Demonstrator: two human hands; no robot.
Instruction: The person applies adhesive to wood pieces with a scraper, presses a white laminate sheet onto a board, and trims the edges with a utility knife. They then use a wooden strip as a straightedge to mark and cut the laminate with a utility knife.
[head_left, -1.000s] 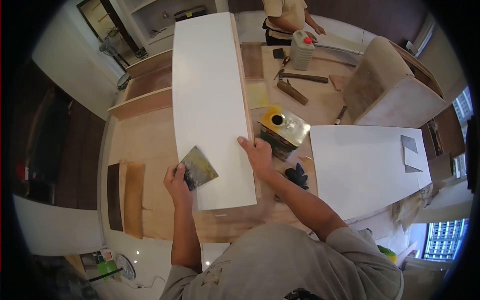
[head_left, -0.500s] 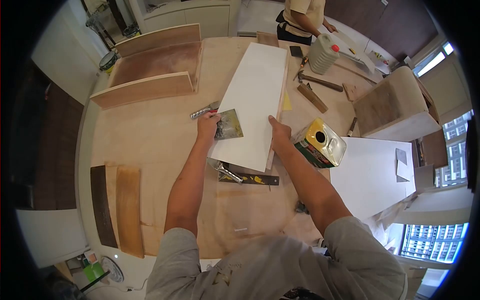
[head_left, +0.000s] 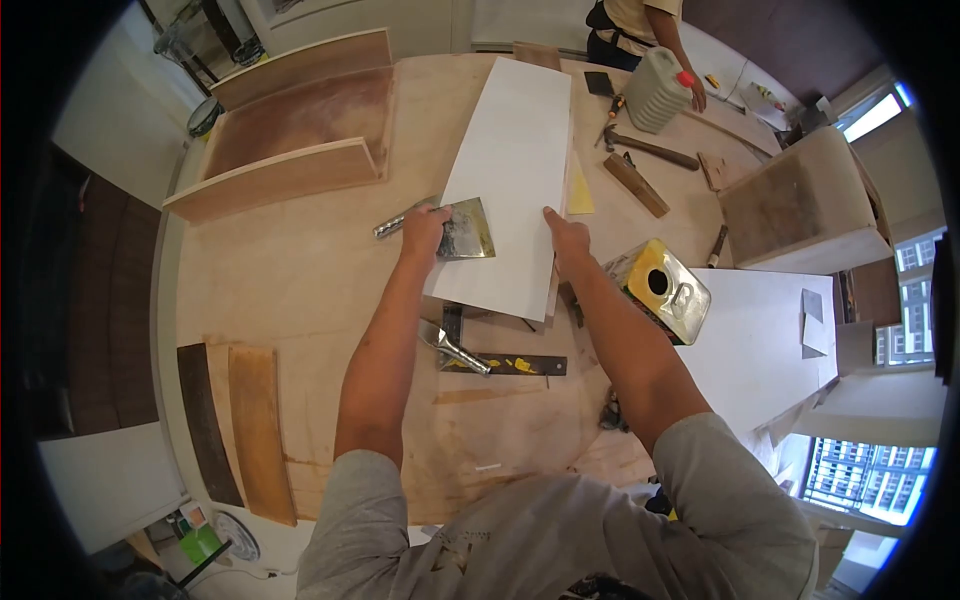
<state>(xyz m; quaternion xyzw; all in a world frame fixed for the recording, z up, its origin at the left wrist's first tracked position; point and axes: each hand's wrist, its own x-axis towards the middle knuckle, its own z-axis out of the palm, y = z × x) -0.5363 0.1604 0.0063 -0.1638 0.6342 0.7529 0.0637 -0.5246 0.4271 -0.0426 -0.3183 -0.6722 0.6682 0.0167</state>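
While the left hand [head_left: 425,236] grips a smeared metal sheet [head_left: 467,230] by its near-left side, the sheet lies over the left margin of a long white panel [head_left: 515,150]. Left fingers closed; the underside of the grip cannot be seen. Right hand [head_left: 568,242] clasps the panel's opposite long edge, thumb on the white face, other fingertips hidden. The panel spans the gap between both hands and runs well out beyond the fingertips, above a wooden worktop [head_left: 300,280].

Just left of the left fingers: a shiny-handled tool [head_left: 398,220]. Nearer the wearer than either set of fingers: a second shiny-handled tool [head_left: 462,353] resting against a dark metal square [head_left: 520,365] with yellow marks.

Right of the right fingers, near the forearm: a tin [head_left: 672,290], yellow around its dark round opening. Beyond the right fingertips: a yellow sheet [head_left: 581,190] beside the panel, a wooden block [head_left: 637,186], a hammer [head_left: 655,151], then a pale jug [head_left: 657,92] with a red cap. A co-worker [head_left: 640,25] stands at the far side, one hand near the jug.

Well left of the left fingers: a wooden frame [head_left: 300,118] farther out, a dark strip [head_left: 208,425] and a brown strip [head_left: 258,430] closer in. Second white panel [head_left: 760,330] well right of the right fingers.
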